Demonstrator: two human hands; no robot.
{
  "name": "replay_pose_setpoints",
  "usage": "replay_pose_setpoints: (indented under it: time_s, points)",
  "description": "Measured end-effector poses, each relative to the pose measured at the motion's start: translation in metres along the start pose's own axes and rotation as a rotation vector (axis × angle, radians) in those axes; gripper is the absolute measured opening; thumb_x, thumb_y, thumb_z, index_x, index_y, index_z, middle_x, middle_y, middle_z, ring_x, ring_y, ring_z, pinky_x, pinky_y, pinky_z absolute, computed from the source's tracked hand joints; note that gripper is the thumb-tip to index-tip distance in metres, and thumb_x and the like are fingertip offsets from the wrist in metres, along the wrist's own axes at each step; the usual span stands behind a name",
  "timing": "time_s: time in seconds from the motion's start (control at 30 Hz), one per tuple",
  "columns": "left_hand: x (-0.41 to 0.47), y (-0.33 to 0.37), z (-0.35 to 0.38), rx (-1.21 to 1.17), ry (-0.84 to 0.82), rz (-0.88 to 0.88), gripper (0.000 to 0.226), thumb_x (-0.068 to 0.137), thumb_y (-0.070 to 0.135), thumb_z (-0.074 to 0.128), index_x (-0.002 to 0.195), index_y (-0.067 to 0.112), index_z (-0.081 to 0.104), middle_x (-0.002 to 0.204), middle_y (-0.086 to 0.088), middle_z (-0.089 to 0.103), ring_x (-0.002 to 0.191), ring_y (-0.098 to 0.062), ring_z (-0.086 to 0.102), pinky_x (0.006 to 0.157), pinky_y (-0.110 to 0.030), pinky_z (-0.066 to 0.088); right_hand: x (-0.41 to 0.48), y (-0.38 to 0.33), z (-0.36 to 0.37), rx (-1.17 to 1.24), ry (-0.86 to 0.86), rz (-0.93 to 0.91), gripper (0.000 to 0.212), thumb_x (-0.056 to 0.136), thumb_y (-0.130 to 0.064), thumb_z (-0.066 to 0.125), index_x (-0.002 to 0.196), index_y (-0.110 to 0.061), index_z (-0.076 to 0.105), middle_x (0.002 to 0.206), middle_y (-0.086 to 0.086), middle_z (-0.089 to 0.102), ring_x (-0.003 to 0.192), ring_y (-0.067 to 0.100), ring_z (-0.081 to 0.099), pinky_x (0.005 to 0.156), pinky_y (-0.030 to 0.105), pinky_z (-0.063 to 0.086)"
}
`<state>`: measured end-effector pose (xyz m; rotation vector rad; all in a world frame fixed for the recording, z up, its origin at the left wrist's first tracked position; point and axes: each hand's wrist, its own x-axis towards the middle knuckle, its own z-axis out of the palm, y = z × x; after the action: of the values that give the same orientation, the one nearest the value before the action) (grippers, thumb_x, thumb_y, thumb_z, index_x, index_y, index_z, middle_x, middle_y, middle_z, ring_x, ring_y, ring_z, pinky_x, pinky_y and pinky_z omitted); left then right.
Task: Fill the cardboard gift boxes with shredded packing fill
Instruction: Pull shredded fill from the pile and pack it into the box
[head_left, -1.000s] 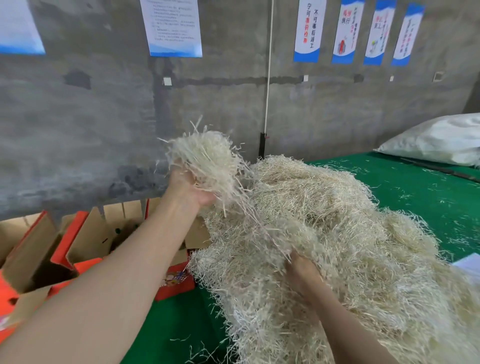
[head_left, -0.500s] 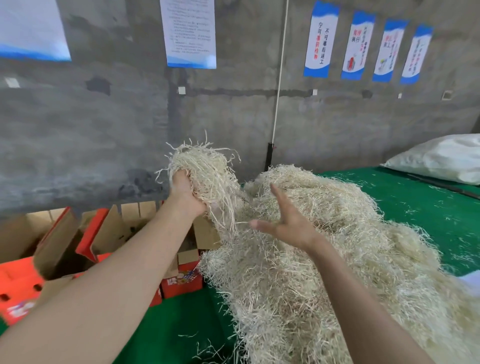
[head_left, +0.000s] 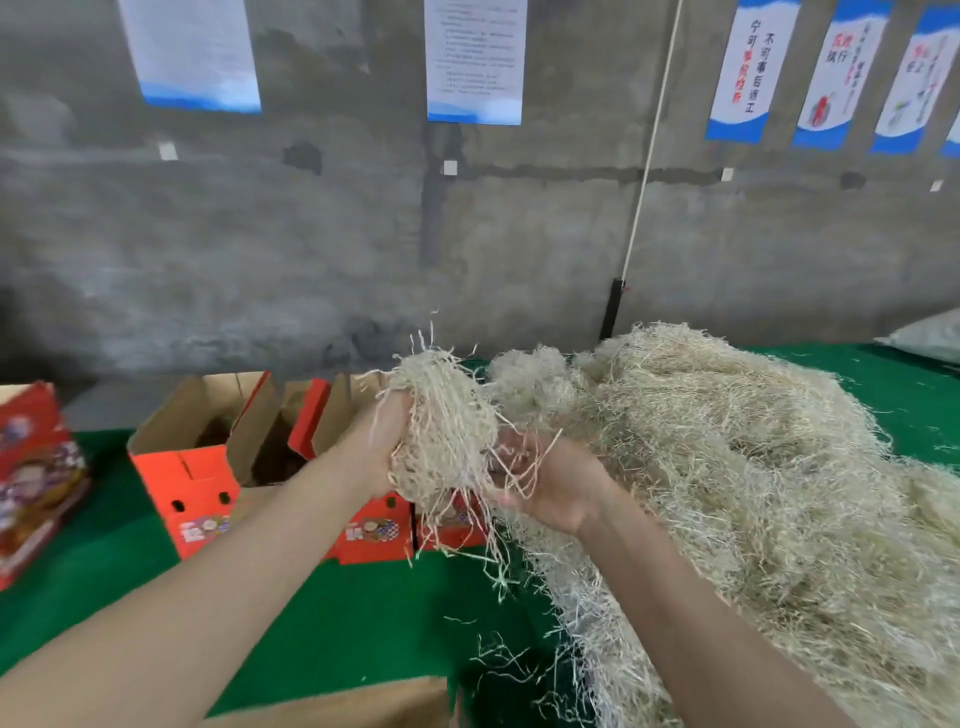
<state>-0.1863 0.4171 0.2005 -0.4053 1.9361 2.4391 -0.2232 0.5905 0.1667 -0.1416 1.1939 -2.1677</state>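
Straw-coloured shredded fill: a loose clump (head_left: 447, 431) is held up between both hands, above the bench and just in front of the open boxes. Left hand (head_left: 376, 447) grips the clump's left side, fingers curled round it and mostly buried. Right hand (head_left: 550, 483) sits palm up against the clump's right side, fingers bent into the trailing strands, which drape across the palm and hang down. Main pile of fill (head_left: 753, 493) lies heaped on the right of the bench, touching the right forearm; stray strands are scattered at its near edge. Green cloth (head_left: 337, 623) covers the bench. 2 open red gift boxes with brown insides stand near the back edge: 1 to the left (head_left: 202, 457), flaps up, and 1 (head_left: 371, 530) partly hidden behind the left wrist. Contents of both too dark to read. Closed printed red box (head_left: 36, 478) at far left edge. Brown cardboard flap (head_left: 353, 706) at bottom edge. Grey concrete wall (head_left: 311, 260) behind, with blue-and-white posters (head_left: 475, 62).
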Motion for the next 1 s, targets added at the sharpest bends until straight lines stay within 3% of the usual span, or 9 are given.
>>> replay_pose_setpoints:
  time_s: [0.13, 0.27, 0.4, 0.5, 0.6, 0.7, 0.83, 0.93, 1.0]
  points:
    - [-0.038, -0.03, -0.038, 0.19, 0.203, -0.107, 0.025, 0.094, 0.022, 0.048, 0.093, 0.001, 0.061, 0.104, -0.023, 0.064, 0.097, -0.037, 0.062, 0.088, -0.048, 0.05, -0.008, 0.017, 0.024, -0.098, -0.047, 0.033, 0.034, 0.094, 0.0, 0.032, 0.123, -0.002, 0.049, 0.102, 0.02, 0.057, 0.083, 0.025, 0.063, 0.063, 0.031, 0.056]
    - [-0.066, -0.047, -0.074, 0.352, 0.303, 0.011, 0.031, 0.09, 0.004, 0.044, 0.061, 0.013, 0.05, 0.041, 0.004, 0.055, 0.042, -0.009, 0.053, 0.036, -0.014, 0.036, -0.024, 0.051, 0.047, -0.343, -0.221, 0.031, 0.062, 0.074, 0.003, 0.053, 0.133, -0.013, 0.045, 0.089, 0.003, 0.071, 0.081, 0.017, 0.067, 0.087, 0.041, 0.051]
    - [-0.083, -0.07, -0.094, 0.461, 0.231, -0.062, 0.017, 0.086, 0.001, 0.046, 0.092, 0.008, 0.059, 0.088, -0.028, 0.059, 0.076, -0.023, 0.06, 0.072, -0.033, 0.049, -0.037, 0.085, 0.067, -0.726, -0.222, 0.016, 0.098, 0.063, -0.025, 0.079, 0.145, -0.035, 0.025, 0.144, -0.005, 0.035, 0.127, 0.017, 0.044, 0.108, 0.051, 0.031]
    - [-0.095, -0.095, -0.102, 0.505, 0.122, -0.034, 0.036, 0.084, -0.003, 0.048, 0.069, 0.029, 0.04, 0.068, 0.003, 0.046, 0.06, -0.005, 0.042, 0.056, -0.02, 0.038, -0.042, 0.122, 0.082, -0.965, -0.198, 0.001, 0.107, 0.059, -0.035, 0.085, 0.144, -0.043, 0.021, 0.151, -0.012, 0.023, 0.137, 0.01, 0.025, 0.114, 0.042, 0.024]
    - [-0.11, -0.114, -0.109, 0.617, 0.049, -0.006, 0.037, 0.083, 0.006, 0.057, 0.07, 0.036, 0.039, 0.073, 0.021, 0.043, 0.064, 0.008, 0.045, 0.052, -0.011, 0.037, -0.044, 0.16, 0.084, -1.057, -0.132, -0.056, 0.085, 0.064, -0.017, 0.084, 0.134, -0.03, 0.038, 0.126, -0.014, 0.052, 0.118, -0.006, 0.047, 0.105, 0.024, 0.038]
    - [-0.121, -0.126, -0.127, 0.755, -0.092, -0.068, 0.038, 0.081, 0.013, 0.064, 0.114, 0.025, 0.052, 0.097, 0.0, 0.062, 0.092, -0.012, 0.061, 0.087, -0.027, 0.05, -0.053, 0.175, 0.08, -1.159, -0.037, -0.123, 0.06, 0.069, -0.015, 0.079, 0.111, -0.042, 0.045, 0.092, -0.034, 0.05, 0.087, -0.032, 0.044, 0.077, -0.005, 0.035]
    - [-0.134, -0.13, -0.149, 0.779, -0.225, -0.09, 0.078, 0.079, 0.024, 0.073, 0.142, 0.016, 0.029, 0.099, 0.003, 0.057, 0.082, 0.0, 0.057, 0.066, -0.006, 0.041, -0.06, 0.193, 0.075, -1.141, -0.08, -0.144, 0.043, 0.071, -0.016, 0.078, 0.105, -0.031, 0.057, 0.099, -0.01, 0.067, 0.094, 0.001, 0.062, 0.089, 0.022, 0.048]
    - [-0.139, -0.143, -0.169, 0.721, -0.237, -0.105, 0.099, 0.064, 0.038, 0.082, 0.144, 0.018, 0.027, 0.135, 0.01, 0.04, 0.125, -0.006, 0.04, 0.106, -0.02, 0.029, -0.061, 0.217, 0.076, -1.188, -0.09, -0.196, 0.032, 0.075, -0.013, 0.075, 0.093, -0.034, 0.058, 0.095, -0.008, 0.066, 0.092, 0.002, 0.062, 0.086, 0.02, 0.048]
    - [-0.145, -0.151, -0.181, 0.63, -0.195, -0.117, 0.103, 0.06, 0.041, 0.084, 0.144, 0.021, 0.028, 0.137, 0.014, 0.032, 0.132, -0.011, 0.032, 0.108, -0.026, 0.024, -0.06, 0.228, 0.073, -1.133, -0.03, -0.158, 0.03, 0.077, -0.006, 0.072, 0.097, -0.027, 0.065, 0.099, -0.004, 0.068, 0.097, 0.008, 0.063, 0.091, 0.031, 0.049]
